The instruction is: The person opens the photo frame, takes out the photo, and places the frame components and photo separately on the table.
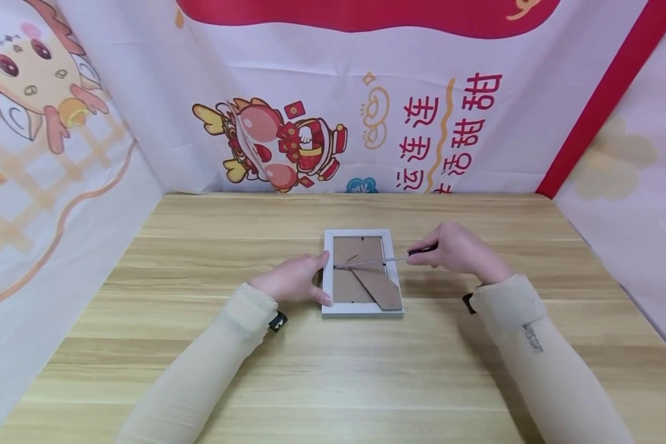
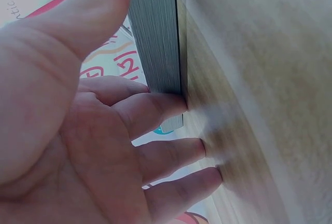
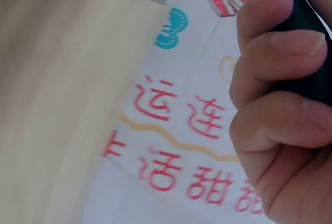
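Note:
A white picture frame lies back up on the table, with a brown backing board and a fold-out stand leg on it. My left hand rests on the frame's left border, thumb near the front corner. In the left wrist view its fingers extend beside the frame's side edge. My right hand grips the black handle of a screwdriver. Its thin metal shaft crosses over the backing, and the tip is at the left inner edge. The right wrist view shows fingers curled round the handle.
The wood-grain table spreads around the frame. Behind it hangs a printed cloth with red characters and a cartoon figure; cloth also hangs along the left and right sides. Dark bands are at both wrists.

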`<act>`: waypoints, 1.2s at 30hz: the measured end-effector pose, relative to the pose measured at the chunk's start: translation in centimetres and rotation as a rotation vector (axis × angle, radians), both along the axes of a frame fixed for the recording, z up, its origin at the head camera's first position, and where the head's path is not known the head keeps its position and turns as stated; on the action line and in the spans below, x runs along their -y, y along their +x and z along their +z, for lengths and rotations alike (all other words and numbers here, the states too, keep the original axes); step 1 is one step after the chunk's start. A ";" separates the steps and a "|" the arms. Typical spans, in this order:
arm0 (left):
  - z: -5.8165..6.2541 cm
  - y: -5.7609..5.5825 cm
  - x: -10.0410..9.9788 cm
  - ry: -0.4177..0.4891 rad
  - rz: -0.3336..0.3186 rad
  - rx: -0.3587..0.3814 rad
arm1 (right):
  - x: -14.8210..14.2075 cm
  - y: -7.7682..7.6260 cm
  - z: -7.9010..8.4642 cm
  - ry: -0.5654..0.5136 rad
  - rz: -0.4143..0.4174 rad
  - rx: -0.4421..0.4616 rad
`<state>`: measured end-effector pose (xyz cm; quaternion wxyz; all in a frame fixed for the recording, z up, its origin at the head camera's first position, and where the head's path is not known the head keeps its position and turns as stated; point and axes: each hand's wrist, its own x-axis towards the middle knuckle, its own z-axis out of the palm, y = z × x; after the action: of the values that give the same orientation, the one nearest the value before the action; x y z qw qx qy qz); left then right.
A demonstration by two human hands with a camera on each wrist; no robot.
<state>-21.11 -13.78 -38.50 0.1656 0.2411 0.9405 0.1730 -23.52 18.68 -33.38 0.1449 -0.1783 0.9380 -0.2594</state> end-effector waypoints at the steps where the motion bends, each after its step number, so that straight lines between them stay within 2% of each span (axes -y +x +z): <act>1: 0.0 0.1 0.0 0.000 0.001 -0.001 | 0.3 -0.1 0.5 0.023 0.020 -0.023; 8: 0.1 0.2 0.1 0.004 0.003 0.004 | 2.4 -0.6 3.9 0.138 0.076 -0.022; 15: 0.0 0.1 0.3 -0.007 -0.008 -0.003 | 4.4 -0.7 6.4 0.205 0.171 -0.082; 22: -0.2 0.0 0.4 -0.005 0.001 0.012 | 6.9 -0.5 8.5 0.313 0.194 -0.115; 31: -0.2 -0.1 0.4 0.004 -0.021 -0.003 | 10.2 -0.2 10.9 0.464 0.211 -0.178; 36: 0.0 0.0 0.6 0.012 -0.011 0.006 | 12.1 0.0 12.0 0.542 0.222 -0.174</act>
<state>-21.15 -14.35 -38.51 0.1681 0.2466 0.9376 0.1787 -23.53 6.61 -21.34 0.1338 -0.2561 0.9567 0.0342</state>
